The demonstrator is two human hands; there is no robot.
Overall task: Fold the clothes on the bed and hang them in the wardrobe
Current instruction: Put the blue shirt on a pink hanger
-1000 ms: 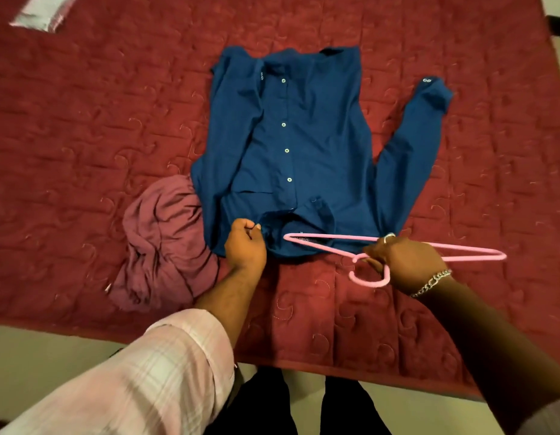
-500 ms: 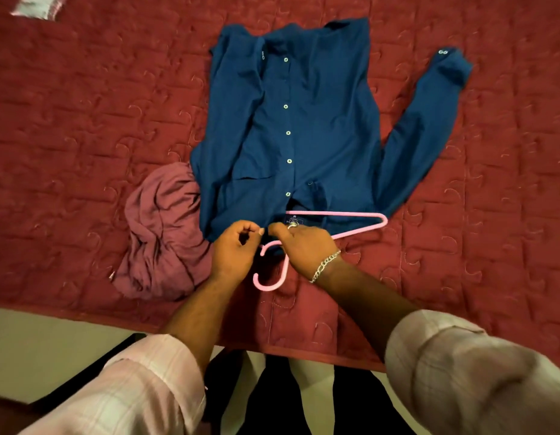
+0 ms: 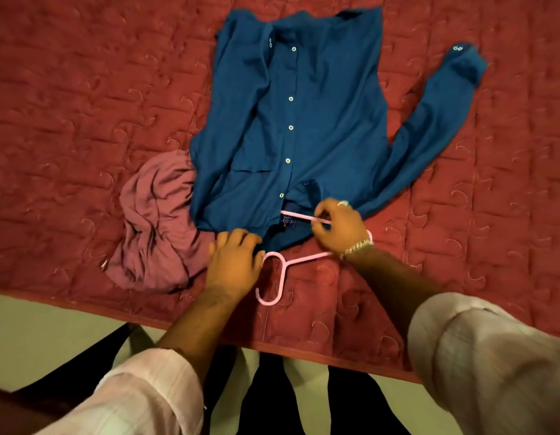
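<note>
A blue button-up shirt (image 3: 303,120) lies flat on the red quilted bed (image 3: 84,105), collar toward me, one sleeve spread out to the right. A pink plastic hanger (image 3: 280,271) sits at the collar, its hook pointing toward me and part of it inside the neck opening. My right hand (image 3: 338,227) pinches the hanger's bar at the collar. My left hand (image 3: 234,262) presses on the shirt's collar edge just left of the hook; its fingers are curled on the fabric.
A crumpled mauve garment (image 3: 156,227) lies on the bed left of the shirt, touching it. The bed's near edge (image 3: 146,318) runs across below my hands, with pale floor and my dark trouser legs beyond it.
The hanger has gone from lying on the quilt right of the collar to partly inside the shirt's neck. My right hand moved left with it, and my left hand shifted onto the collar edge.
</note>
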